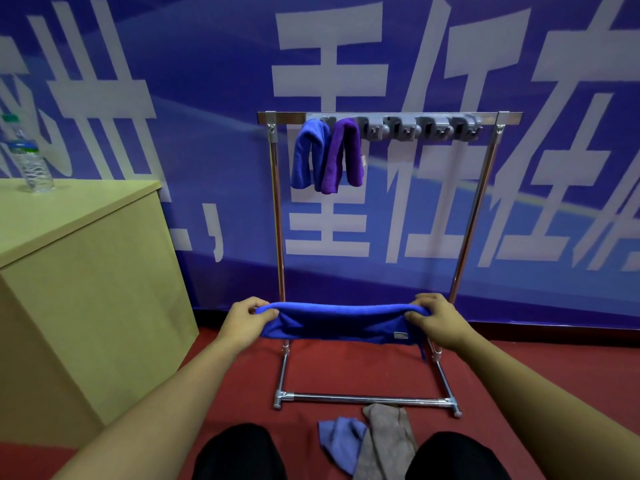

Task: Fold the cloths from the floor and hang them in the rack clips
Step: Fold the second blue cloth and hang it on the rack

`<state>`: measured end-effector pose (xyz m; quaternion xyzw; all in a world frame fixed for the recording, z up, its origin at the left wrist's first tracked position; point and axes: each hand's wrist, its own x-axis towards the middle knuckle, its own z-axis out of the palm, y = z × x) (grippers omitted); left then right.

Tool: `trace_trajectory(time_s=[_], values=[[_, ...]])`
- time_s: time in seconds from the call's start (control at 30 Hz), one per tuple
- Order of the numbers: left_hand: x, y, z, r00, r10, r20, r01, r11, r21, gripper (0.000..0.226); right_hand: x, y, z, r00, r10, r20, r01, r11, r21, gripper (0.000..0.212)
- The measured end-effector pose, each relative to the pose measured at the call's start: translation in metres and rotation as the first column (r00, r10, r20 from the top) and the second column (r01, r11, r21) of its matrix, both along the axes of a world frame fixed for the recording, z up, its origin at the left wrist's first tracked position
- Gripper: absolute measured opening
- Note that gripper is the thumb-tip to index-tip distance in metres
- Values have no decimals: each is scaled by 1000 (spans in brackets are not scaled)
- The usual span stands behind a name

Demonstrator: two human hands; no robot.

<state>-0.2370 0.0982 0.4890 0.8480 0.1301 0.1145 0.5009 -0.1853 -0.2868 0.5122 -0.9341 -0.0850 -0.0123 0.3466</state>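
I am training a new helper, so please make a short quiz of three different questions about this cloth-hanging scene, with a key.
1. True or false: the blue cloth stretched between the left hand and the right hand is already in a clip.
2. How many cloths hang on the rack?
A. one
B. two
C. four
3. Fill in: on the red floor lie a light blue cloth and a ___ cloth.

Key
1. False: both hands hold it in the air, below the clip bar.
2. B: a blue hanging cloth and a purple cloth, side by side at the bar's left end.
3. grey-brown.
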Motion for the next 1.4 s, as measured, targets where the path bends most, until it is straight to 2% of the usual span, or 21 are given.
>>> trace_trajectory(time_s=[0.07,0.13,0.17,0.27,0.37,0.47,0.53,0.67,0.77,0.87,0.97,1.1,1.17,1.23,1.3,1.4], values=[[-3,-3,5,999,-15,32,19,990,-140,4,-6,3,6,999,-34,7,32,985,168,11],[-4,-6,8,997,-23,68,37,977,-208,3,-6,4,6,997,-64,53,47,961,273,13],[-5,-6,9,996,-20,83,39,972,-231,2,-5,4,5,996,-64,68,40,951,308,17],[-5,-5,5,996,-15,83,37,963,-267,22,-5,3,3,997,-54,62,33,955,293,29],[-3,-4,2,996,-62,63,73,978,-193,32,-3,5,5,992,-56,112,26,967,253,37],[-7,-11,7,989,-135,57,140,986,-92,41,-8,7,9,997,-41,66,26,977,213,47],[-8,-14,10,989,-150,14,151,986,-78,46,-6,7,6,997,-34,63,19,975,223,47],[-8,-21,16,992,-120,29,122,987,-103,26,-8,7,4,999,-27,46,14,965,262,35],[-9,-28,25,988,-108,112,116,991,-66,25,-12,9,5,997,74,-23,-66,967,247,25],[-5,-33,32,980,-144,134,135,988,74,37,-12,6,-2,985,129,-115,-112,983,146,22],[-4,-41,41,973,-203,111,176,961,213,39,-13,5,-11,969,153,-194,-143,987,67,15],[-4,-59,58,948,-295,115,235,899,368,46,-14,14,-22,894,240,-379,-282,958,-58,29],[-6,-70,69,922,-374,97,304,858,415,52,-17,22,-24,860,248,-445,-300,953,-49,29],[-11,-80,78,904,-425,40,361,811,460,57,-21,33,-21,861,233,-451,-234,971,53,20],[-15,-87,84,898,-440,1,381,778,500,64,-25,44,-15,867,208,-452,-80,955,285,21],[-18,-90,89,896,-444,2,382,774,504,74,-32,63,-5,817,272,-508,82,818,570,32]])
